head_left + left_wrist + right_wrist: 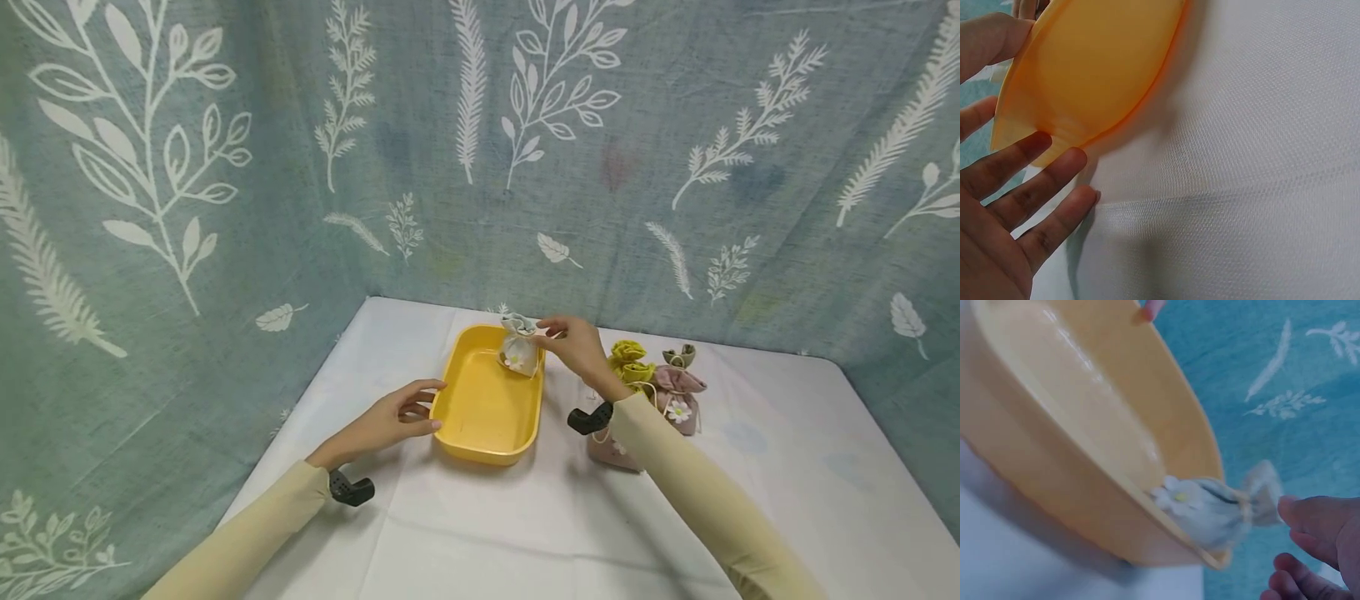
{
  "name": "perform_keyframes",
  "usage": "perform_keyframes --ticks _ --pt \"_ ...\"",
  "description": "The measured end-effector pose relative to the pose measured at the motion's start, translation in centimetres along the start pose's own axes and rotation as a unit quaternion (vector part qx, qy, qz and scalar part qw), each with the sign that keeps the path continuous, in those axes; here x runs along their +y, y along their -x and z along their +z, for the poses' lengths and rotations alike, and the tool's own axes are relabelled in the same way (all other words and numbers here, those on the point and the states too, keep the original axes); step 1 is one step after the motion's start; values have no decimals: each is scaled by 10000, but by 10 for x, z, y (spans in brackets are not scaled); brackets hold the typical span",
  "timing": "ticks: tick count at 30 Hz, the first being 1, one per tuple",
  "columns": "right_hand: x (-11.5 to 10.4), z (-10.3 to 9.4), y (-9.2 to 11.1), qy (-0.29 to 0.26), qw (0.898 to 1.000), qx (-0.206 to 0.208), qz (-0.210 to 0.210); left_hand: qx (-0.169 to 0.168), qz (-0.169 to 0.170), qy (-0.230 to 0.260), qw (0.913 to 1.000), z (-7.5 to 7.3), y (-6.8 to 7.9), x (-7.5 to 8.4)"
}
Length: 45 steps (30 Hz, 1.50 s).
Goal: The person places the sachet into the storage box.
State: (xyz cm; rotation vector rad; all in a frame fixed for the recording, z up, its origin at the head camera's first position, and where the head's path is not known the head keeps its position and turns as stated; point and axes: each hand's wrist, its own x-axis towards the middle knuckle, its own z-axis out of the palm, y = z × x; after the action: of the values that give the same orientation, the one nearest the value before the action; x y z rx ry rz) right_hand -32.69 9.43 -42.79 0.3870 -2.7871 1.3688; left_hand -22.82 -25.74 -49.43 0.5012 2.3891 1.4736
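A: What does the head view show?
B: A yellow tray (480, 408) on a white tabletop (465, 533), with a pale grey pouch (519, 346) in its far right corner. The left hand (392, 418) is at the tray's left side, its fingers (422, 387) spread, tips at the rim.
A: And the right hand (577, 343)?
B: Beside the gathered top of the grey pouch, thumb and forefinger slightly apart. Near that forearm, to the right of the tray, are yellow-green pouches (630, 351), a pink pouch (678, 381) with a white flower, and a small dark green pouch (678, 357). A sleeve hides part of the group. A leaf-patterned curtain (442, 200) hangs behind.
A: The left wrist view?
B: The left thumb meets the tray's rim, and the other fingers are loosely stretched and apart, one tip against the outer wall. The little finger is clear of it.
A: And the right wrist view?
B: The grey pouch leans in the end of the tray, white flower facing inward, its ruffled top reaching past the rim. The right fingers are relaxed, gripping nothing; one tip is right by the ruffle, though whether it touches is impossible to tell.
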Motion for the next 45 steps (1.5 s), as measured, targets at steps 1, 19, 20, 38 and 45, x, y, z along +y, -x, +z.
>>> perform_keyframes --ticks 1,19,20,38,45 --pt "-1 -6 4 0 10000 -37 -52 4 1 -19 10000 0 0 0" --pt "24 -76 74 298 9994 -125 -151 -35 80 -3 10000 0 3 0" --pt "27 -79 78 326 9992 -113 -183 -47 83 -2 10000 0 3 0" --pt "71 -102 133 541 9983 -162 166 -25 45 -62 10000 0 -1 -1" --pt "85 -95 149 458 9979 -205 411 -19 51 -89 9999 2 -3 2"
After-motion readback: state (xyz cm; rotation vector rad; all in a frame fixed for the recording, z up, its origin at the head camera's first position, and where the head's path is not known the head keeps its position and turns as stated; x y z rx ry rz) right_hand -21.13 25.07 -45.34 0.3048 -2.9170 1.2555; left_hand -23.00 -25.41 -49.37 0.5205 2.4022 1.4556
